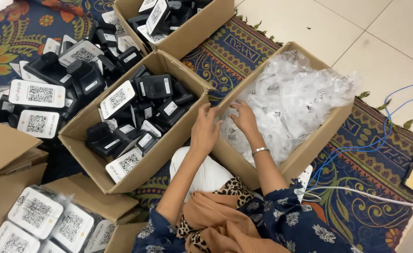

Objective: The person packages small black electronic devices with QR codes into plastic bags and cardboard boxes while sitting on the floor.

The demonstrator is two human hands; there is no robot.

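Both hands lie open, gripping nothing — left hand (204,130) on the rim, right hand (244,118) on clear plastic bags (291,100) filling a cardboard box (309,149) whose long axis runs up-right; beside it, a box of black devices (143,117) with white square labels.

Under your right hand (245,119) lies a cardboard box (309,150), open-topped and set at a slant, heaped with crumpled clear plastic bags (295,98). Your left hand (205,131) rests on its near-left wall, beside the neighbouring box.
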